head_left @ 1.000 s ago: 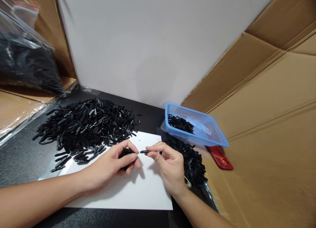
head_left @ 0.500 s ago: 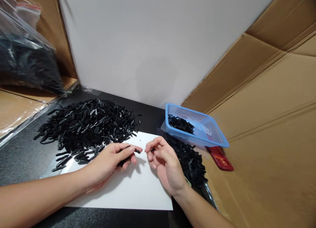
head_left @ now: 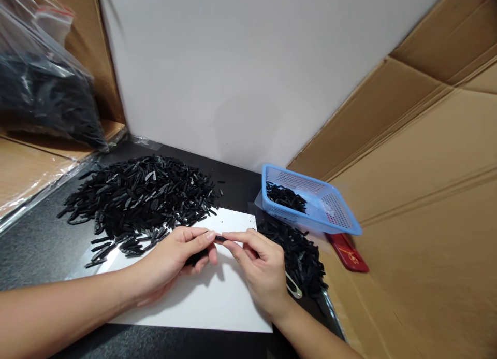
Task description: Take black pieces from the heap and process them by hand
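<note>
We see cardboard (head_left: 423,157) walling the right side and a white board (head_left: 240,74) behind. A big pile (head_left: 143,198) of black strips lies at left on the dark table (head_left: 34,250), a smaller heap (head_left: 303,255) at right beside a blue basket (head_left: 310,203). On the white sheet (head_left: 217,302) our left hand (head_left: 174,258) clutches several strips; our right hand (head_left: 260,268) meets it, both pinching one strip (head_left: 220,238) between fingertips.
</note>
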{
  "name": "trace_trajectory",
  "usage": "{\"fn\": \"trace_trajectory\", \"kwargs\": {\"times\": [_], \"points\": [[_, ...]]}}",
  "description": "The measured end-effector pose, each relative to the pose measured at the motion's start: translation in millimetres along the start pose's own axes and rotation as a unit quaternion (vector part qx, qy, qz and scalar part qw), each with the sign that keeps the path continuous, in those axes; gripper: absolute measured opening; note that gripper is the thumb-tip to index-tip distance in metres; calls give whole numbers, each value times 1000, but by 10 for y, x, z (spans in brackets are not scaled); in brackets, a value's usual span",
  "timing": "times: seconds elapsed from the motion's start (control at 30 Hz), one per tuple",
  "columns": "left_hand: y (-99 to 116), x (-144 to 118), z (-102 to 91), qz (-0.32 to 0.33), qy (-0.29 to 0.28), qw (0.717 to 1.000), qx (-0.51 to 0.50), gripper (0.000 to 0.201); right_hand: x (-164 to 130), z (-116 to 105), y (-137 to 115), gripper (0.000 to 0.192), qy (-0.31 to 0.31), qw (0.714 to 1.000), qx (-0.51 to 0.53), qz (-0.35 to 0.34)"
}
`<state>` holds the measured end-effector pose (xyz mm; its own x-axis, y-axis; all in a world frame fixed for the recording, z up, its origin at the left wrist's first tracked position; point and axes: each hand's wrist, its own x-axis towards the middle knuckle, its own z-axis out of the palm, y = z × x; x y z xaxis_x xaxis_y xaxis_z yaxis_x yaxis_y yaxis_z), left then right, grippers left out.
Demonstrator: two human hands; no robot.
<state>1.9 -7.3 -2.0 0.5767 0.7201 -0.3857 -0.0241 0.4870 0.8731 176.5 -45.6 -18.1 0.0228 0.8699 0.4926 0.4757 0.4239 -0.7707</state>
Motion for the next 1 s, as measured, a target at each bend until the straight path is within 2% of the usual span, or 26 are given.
{"fn": "trace_trajectory", "kwargs": {"times": [0.1, 0.23, 0.3, 0.43, 0.67, 0.83, 1.0], "points": [[-1, -7, 10, 2, -6, 1000, 5, 46, 1, 0, -1, 13, -2, 999, 30, 34], [-14, -8, 17, -1, -13, 1000, -8, 46, 23, 12, -11, 20, 7, 985, 92, 148], [-12, -15, 17, -15, -30, 999, -20, 43, 37, 17, -10, 24, 15, 977, 111, 182], [-2, -37, 20, -28, -50, 998, -37, 33, 48, 19, -2, 27, 18, 967, 153, 204], [-38, 6, 2, 4, -51, 998, 22, 32, 32, 27, -12, 31, 12, 954, 197, 227], [-14, 3, -9, -14, -30, 999, -12, 29, 30, 51, 17, 37, 12, 917, 281, 284], [-55, 10, -23, -13, -54, 998, -10, 29, 47, 57, 36, 38, 9, 877, 358, 320]]}}
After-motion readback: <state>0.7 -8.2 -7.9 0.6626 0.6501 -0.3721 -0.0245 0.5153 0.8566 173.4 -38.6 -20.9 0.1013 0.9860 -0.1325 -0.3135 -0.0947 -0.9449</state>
